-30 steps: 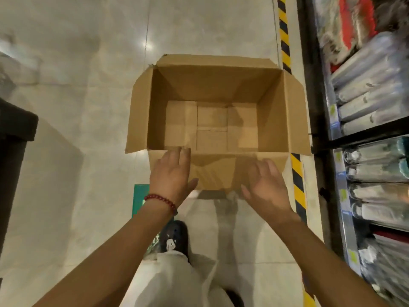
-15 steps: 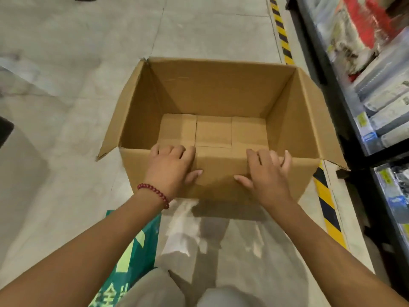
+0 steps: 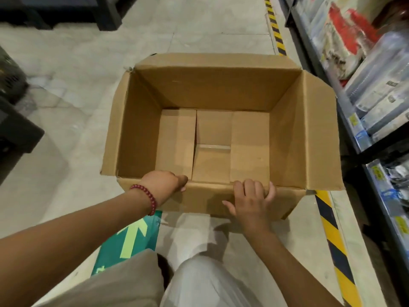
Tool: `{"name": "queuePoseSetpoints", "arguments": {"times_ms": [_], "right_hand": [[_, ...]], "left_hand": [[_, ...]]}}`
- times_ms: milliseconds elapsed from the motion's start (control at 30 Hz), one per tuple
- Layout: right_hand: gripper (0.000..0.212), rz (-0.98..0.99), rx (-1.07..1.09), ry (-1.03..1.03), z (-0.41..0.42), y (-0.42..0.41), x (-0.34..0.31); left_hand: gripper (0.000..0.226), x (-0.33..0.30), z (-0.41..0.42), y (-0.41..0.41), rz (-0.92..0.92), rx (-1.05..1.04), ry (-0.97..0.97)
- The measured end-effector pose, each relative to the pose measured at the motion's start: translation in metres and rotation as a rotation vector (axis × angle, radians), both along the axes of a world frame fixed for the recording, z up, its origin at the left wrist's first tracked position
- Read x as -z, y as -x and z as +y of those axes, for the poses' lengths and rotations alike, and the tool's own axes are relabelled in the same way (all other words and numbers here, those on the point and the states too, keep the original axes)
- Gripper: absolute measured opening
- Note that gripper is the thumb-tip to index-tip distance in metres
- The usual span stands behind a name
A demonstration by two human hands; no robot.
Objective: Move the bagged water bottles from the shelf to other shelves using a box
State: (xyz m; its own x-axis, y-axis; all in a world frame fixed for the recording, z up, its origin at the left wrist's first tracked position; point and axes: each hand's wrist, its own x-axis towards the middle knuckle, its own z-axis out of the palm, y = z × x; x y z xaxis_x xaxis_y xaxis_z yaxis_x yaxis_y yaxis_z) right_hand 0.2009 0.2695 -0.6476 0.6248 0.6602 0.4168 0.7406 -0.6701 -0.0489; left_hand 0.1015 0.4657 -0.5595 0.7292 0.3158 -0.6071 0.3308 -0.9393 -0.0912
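An open, empty cardboard box [image 3: 212, 89] stands on the floor in front of me, its flaps spread outward. My left hand [image 3: 162, 183], with a red bead bracelet on the wrist, grips the near flap at its left part, fingers curled over the edge. My right hand [image 3: 251, 199] grips the same flap further right, fingers hooked over the rim and thumb on the outer face. Bagged water bottles [image 3: 385, 89] lie stacked on the shelf at the right.
A shelf unit [image 3: 363, 149] with price tags runs along the right side, behind a yellow-black floor stripe [image 3: 332, 235]. A green floor sign with an arrow [image 3: 130, 238] lies under my left arm. Dark furniture [image 3: 15, 134] stands at the left.
The view has drawn closer to the box. Both hands went from reaching toward the near flap to gripping its edge, and my left fingers now curl further over it.
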Motion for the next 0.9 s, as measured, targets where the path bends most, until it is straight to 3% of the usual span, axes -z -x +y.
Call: {"name": "queuePoseSetpoints", "arguments": {"times_ms": [267,433,600,733,833,900], "right_hand": [[0.076,-0.062,-0.080,0.024,-0.026,0.003,0.024],[0.066,0.033,-0.038,0.101,-0.017,-0.010,0.019],[0.073,0.128,-0.111,0.097,-0.018,-0.020,0.021],[0.054,0.308,-0.128,-0.155,-0.030,-0.020,0.012],[0.053,0.421,0.099,-0.465,-0.051,-0.019,0.005],[0.062,0.550,0.318,-0.565,-0.062,-0.021,0.001]], "left_hand": [[0.046,0.011,-0.032,0.018,-0.011,-0.003,-0.030],[0.044,0.018,-0.030,0.011,-0.100,0.028,-0.036],[0.035,0.023,-0.019,0.008,-0.157,-0.035,0.025],[0.036,0.027,-0.012,0.007,-0.142,-0.045,0.020],[0.038,0.028,-0.010,0.007,-0.148,-0.055,0.010],[0.037,0.029,-0.009,0.007,-0.158,-0.074,0.018]]}}
